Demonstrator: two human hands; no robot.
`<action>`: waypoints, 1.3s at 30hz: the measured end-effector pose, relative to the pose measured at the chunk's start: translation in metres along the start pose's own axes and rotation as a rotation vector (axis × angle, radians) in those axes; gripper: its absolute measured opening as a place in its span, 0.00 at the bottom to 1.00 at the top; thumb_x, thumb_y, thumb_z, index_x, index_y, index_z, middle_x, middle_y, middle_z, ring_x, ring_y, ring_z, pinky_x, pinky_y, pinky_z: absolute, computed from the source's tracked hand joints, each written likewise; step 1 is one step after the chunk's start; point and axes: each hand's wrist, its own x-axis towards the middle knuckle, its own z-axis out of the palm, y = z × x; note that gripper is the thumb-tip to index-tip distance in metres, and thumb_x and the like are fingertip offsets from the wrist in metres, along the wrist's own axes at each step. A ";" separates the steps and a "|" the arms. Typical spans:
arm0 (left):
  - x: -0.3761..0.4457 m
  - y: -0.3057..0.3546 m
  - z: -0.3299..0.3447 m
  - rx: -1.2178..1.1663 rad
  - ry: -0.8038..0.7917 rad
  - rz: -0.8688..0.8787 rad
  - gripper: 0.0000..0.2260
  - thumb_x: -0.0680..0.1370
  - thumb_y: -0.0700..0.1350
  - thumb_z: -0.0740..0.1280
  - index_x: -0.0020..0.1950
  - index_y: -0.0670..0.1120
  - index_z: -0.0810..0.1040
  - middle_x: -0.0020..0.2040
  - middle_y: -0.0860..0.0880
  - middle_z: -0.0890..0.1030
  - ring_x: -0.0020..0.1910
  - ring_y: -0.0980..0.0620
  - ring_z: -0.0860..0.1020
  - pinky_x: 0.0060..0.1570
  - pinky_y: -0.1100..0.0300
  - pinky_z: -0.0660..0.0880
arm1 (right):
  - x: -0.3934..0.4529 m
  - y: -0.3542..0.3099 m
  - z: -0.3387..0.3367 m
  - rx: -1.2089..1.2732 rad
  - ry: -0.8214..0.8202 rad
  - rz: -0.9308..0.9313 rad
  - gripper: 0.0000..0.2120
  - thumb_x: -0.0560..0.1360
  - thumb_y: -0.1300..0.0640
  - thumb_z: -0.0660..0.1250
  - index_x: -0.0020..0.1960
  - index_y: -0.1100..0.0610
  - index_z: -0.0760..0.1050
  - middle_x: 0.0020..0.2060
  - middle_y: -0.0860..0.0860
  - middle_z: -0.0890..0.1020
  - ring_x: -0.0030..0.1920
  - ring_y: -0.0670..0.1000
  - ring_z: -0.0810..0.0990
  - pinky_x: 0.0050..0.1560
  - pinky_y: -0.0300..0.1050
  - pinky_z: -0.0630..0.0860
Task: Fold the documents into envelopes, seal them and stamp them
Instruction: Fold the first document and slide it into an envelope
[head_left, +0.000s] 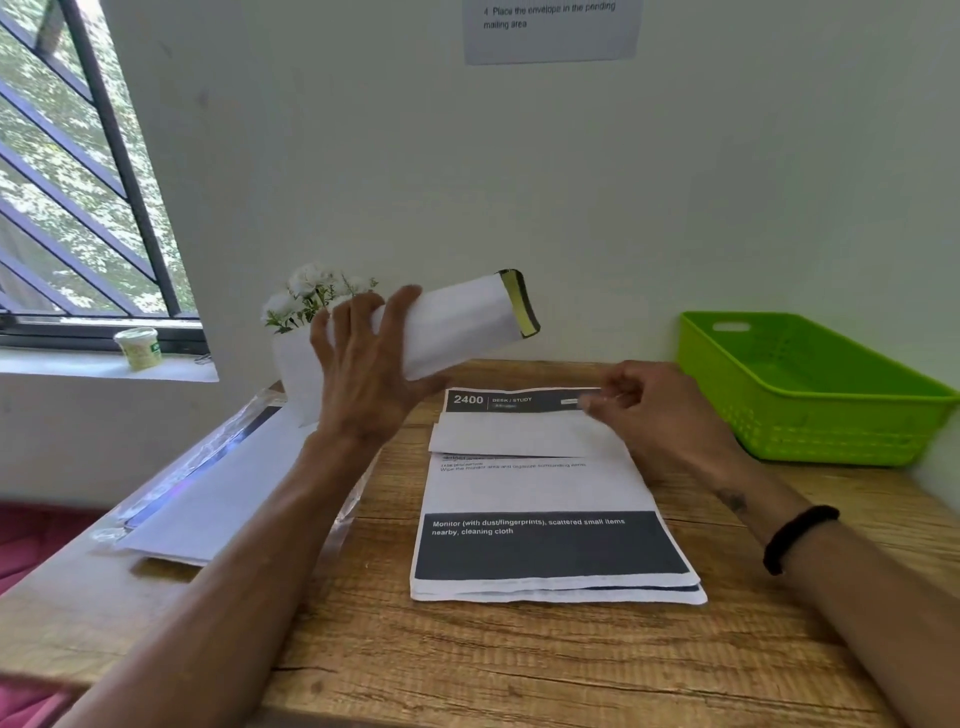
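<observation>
One green basket (810, 395), interior unclear; envelope (457, 322) in left hand (363, 364).

white envelope (457, 322): raised, tilted, open yellow-edged flap | printed documents (545, 519): stacked flat on desk, folded sheet on top

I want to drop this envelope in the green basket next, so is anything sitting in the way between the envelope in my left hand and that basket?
Only your right hand, which pinches the folded sheet on the document stack, lies below that path. The envelope is held in the air by your left hand, and the green basket is open-topped.
</observation>
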 end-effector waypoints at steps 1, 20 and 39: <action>-0.001 0.000 0.001 0.002 0.001 -0.008 0.45 0.63 0.64 0.81 0.76 0.51 0.70 0.64 0.42 0.71 0.67 0.39 0.68 0.75 0.33 0.56 | 0.000 0.002 0.003 -0.060 -0.061 0.013 0.25 0.71 0.37 0.75 0.60 0.52 0.81 0.53 0.47 0.85 0.50 0.47 0.82 0.53 0.47 0.81; -0.002 0.002 0.006 -0.025 0.083 0.049 0.40 0.69 0.62 0.77 0.75 0.51 0.65 0.67 0.43 0.72 0.69 0.40 0.70 0.71 0.32 0.60 | 0.003 0.009 0.011 -0.131 -0.343 0.080 0.35 0.61 0.29 0.78 0.63 0.38 0.74 0.69 0.45 0.74 0.71 0.51 0.70 0.70 0.55 0.71; -0.004 -0.007 0.009 0.073 0.124 -0.061 0.41 0.65 0.48 0.80 0.74 0.51 0.67 0.68 0.41 0.72 0.70 0.38 0.67 0.73 0.29 0.56 | 0.013 0.008 -0.016 0.340 0.306 -0.026 0.09 0.79 0.65 0.68 0.52 0.52 0.81 0.46 0.47 0.84 0.46 0.48 0.82 0.47 0.42 0.76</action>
